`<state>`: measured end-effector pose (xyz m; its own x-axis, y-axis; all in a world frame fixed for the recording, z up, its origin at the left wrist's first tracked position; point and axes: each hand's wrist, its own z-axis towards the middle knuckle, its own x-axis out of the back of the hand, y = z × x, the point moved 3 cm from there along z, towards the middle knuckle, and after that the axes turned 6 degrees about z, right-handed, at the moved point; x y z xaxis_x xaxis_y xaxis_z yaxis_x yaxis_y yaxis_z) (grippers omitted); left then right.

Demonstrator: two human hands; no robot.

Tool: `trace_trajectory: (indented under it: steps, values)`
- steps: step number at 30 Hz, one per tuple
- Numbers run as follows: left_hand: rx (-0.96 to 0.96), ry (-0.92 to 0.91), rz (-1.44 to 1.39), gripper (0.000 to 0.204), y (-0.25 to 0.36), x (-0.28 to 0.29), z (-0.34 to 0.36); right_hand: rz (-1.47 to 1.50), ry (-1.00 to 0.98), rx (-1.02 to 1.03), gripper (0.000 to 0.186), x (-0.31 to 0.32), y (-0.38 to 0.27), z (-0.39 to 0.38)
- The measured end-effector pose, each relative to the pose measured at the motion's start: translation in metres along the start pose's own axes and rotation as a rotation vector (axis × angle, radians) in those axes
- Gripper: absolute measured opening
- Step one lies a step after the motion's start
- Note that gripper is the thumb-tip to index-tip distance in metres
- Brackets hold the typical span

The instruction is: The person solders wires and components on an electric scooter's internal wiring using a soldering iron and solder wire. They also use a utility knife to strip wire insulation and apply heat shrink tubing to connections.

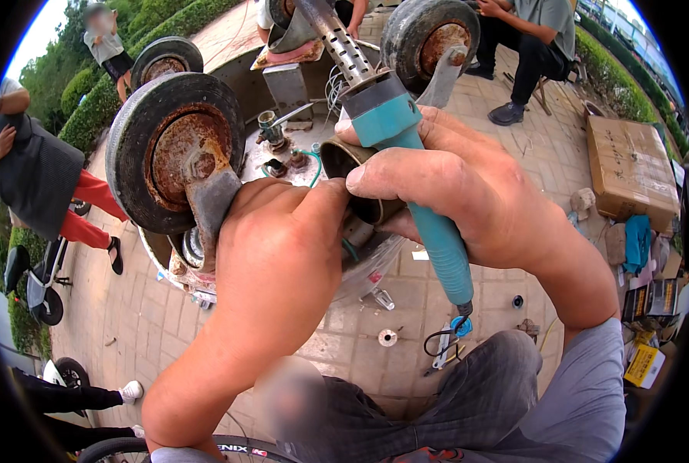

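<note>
My right hand (475, 181) is closed around the handle of a teal hot-air gun (441, 239). Its perforated metal nozzle points up and away from me. The fingertips of that hand also touch a short, brass-coloured metal tube (343, 160), whose open end faces left. On the near side of this tube, my left hand (282, 224) presses its curled fingers against it; some of those fingers are hidden. Beside my left hand is a caster wheel (182, 162) with a rusty hub and a metal bracket. Below the tube lies a round, light-coloured base (244, 166) with metal fittings.
More caster wheels (429, 48) stand around the base. A cardboard box (634, 170) and piled packages lie at right. On the paving are a small white ring (387, 337) and the gun's black cable (431, 339). Other people stand or sit nearby, and a bicycle wheel (228, 446) curves below.
</note>
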<state>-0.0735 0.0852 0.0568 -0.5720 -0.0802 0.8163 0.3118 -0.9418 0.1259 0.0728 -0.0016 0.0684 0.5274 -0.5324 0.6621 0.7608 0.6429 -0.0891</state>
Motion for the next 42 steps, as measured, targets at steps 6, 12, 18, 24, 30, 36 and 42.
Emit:
trace_trajectory:
  steps: [6,12,18,24,30,36,42]
  values:
    - [-0.072,0.018,0.007,0.014,-0.003,-0.003,-0.001,0.010,-0.001,0.004,0.051,-0.002,0.002,-0.002]
    - [-0.078,0.012,0.027,0.014,-0.001,-0.001,-0.001,0.021,-0.001,-0.002,0.054,-0.002,0.002,-0.003]
    - [-0.055,0.007,0.015,0.014,-0.001,-0.002,-0.001,0.009,-0.028,-0.087,0.058,0.001,0.003,-0.007]
    - [-0.074,0.019,-0.012,0.019,0.002,0.001,0.000,-0.001,-0.012,-0.075,0.059,0.004,0.005,-0.010]
    - [-0.170,0.081,0.058,0.031,0.000,-0.001,-0.003,0.015,0.030,-0.115,0.060,0.010,0.007,-0.013]
    - [-0.274,0.097,0.237,0.035,0.005,-0.003,-0.008,0.050,0.087,-0.127,0.061,0.012,0.006,-0.012]
    - [-0.363,0.120,0.393,0.025,0.014,0.006,-0.007,0.094,0.126,-0.142,0.061,0.013,0.003,-0.008]
